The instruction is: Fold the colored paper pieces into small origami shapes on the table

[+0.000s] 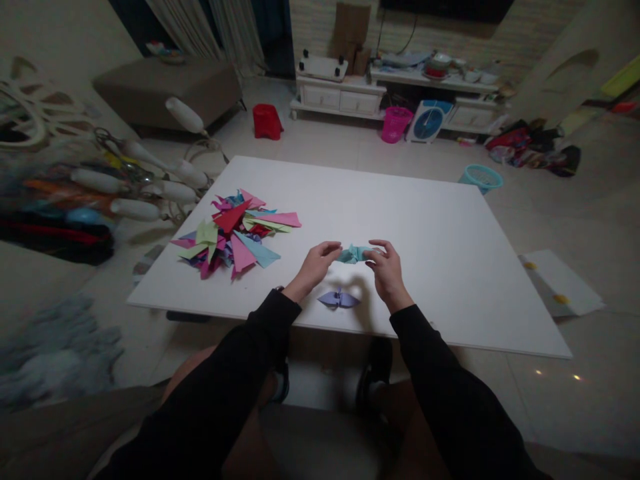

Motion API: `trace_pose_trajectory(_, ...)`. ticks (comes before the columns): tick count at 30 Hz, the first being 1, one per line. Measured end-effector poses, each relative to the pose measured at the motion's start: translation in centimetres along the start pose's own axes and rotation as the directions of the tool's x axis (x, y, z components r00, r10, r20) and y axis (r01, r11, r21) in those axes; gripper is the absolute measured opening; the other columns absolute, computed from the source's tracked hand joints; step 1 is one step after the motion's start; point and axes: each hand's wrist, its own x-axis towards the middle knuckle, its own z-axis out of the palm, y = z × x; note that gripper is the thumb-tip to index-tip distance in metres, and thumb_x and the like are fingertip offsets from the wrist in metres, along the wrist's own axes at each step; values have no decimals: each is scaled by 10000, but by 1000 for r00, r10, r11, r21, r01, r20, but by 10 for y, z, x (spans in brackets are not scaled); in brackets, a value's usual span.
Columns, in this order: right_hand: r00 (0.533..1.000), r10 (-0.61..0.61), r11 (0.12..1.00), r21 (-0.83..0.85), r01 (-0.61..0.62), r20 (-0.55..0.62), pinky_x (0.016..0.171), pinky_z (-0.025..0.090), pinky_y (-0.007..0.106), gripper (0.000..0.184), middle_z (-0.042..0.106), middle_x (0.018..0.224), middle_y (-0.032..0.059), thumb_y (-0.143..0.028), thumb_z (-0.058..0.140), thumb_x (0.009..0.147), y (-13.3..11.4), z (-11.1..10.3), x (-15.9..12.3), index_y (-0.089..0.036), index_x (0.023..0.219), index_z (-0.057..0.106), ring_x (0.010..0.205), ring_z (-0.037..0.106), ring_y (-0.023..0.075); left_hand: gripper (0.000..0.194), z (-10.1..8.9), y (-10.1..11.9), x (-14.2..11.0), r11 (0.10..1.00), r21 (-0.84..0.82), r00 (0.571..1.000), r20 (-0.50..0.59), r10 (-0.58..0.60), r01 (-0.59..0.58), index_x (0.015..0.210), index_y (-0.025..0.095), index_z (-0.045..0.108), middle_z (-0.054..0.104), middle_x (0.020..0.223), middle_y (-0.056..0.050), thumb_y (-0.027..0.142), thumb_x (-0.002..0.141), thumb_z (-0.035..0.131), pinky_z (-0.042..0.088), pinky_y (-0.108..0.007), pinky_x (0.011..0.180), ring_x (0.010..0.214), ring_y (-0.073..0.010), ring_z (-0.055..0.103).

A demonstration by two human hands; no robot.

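Between my two hands, above the white table, is a teal origami crane (353, 254) with its wings spread sideways. The fingers of my left hand (321, 259) pinch one wing tip. My right hand (385, 265) grips the other wing between thumb and fingers. Just below, near the table's front edge, a purple origami crane (339, 299) rests with its wings out flat. To the left lies a heap of folded paper pieces (235, 233) in pink, red, green, blue and purple.
The white table (425, 220) stretches out before me. Beyond it stand a red stool (267, 122), a pink bin (397, 125) and a blue fan (431, 121). A blue basket (481, 177) is behind the right corner. A lamp with several white shades (173, 192) stands by the left edge.
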Motion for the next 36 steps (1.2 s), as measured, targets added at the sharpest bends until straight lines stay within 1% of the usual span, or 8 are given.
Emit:
trace_pose_trajectory(3, 1000, 5, 1000, 23, -6, 27, 686, 431, 286, 357, 577, 672, -70, -252, 712, 615, -1, 0, 0, -238, 956, 606, 696, 554, 142, 352, 2, -1, -3, 995, -72, 993, 97, -60, 67, 1003, 166, 729, 733, 1020, -81, 433, 775, 707, 477, -345, 831, 957, -218, 645)
trace_pose_trajectory(8, 998, -12, 997, 74, 8, 55, 658, 419, 273, 400, 554, 636, -91, -262, 754, 614, -2, 2, -1, -238, 974, 582, 643, 536, 125, 285, 4, -4, -5, 994, -97, 985, 169, -41, 58, 873, 150, 720, 719, 864, -46, 353, 685, 790, 462, -310, 792, 815, -163, 627)
trace_pose_trajectory(17, 998, -20, 995, 101, 14, 56, 639, 409, 267, 455, 529, 571, -116, -292, 795, 601, -4, 5, -4, -227, 985, 560, 590, 528, 113, 379, 8, -5, -8, 983, -176, 979, 204, -20, 57, 973, 144, 617, 746, 843, -59, 223, 669, 830, 501, -340, 847, 837, -179, 700)
trace_pose_trajectory(21, 998, -8, 999, 54, 5, 64, 637, 411, 261, 425, 570, 624, -91, -316, 774, 628, -3, 5, -4, -231, 989, 567, 638, 552, 123, 355, 10, -3, -10, 981, -191, 989, 148, -3, 31, 963, 144, 613, 747, 792, -44, 192, 675, 815, 515, -332, 838, 793, -171, 706)
trace_pose_trajectory(25, 999, -47, 999, -3, 47, 25, 644, 441, 263, 431, 614, 791, -53, -329, 739, 668, 1, 3, 0, -255, 1056, 568, 734, 601, 141, 326, 11, -4, -7, 979, -203, 998, 68, 6, 8, 943, 146, 609, 741, 751, -29, 139, 674, 793, 523, -306, 794, 754, -161, 705)
trace_pose_trajectory(29, 989, -149, 979, -140, 148, 8, 634, 448, 263, 309, 641, 930, -2, -323, 655, 729, 9, -3, 3, -242, 1026, 622, 771, 620, 148, 277, 17, -4, -3, 974, -228, 999, -40, 1, -10, 890, 143, 597, 721, 708, -16, 73, 675, 758, 520, -270, 746, 713, -142, 692)
trace_pose_trajectory(32, 967, -254, 934, -258, 246, 2, 641, 459, 269, 252, 649, 991, 28, -281, 622, 716, 14, -5, 5, -216, 957, 653, 786, 609, 151, 264, 23, -1, 0, 976, -217, 998, -70, 5, -20, 886, 143, 595, 694, 689, -6, 52, 685, 741, 508, -241, 701, 692, -130, 675)
trace_pose_trajectory(36, 908, -415, 858, -357, 369, -57, 660, 479, 283, 352, 626, 1096, 51, -231, 635, 682, 13, -3, 6, -215, 1033, 619, 805, 619, 154, 254, 30, 4, 4, 992, -121, 989, -144, 31, -49, 881, 148, 614, 654, 688, 7, 25, 683, 715, 463, -200, 618, 655, -108, 626)
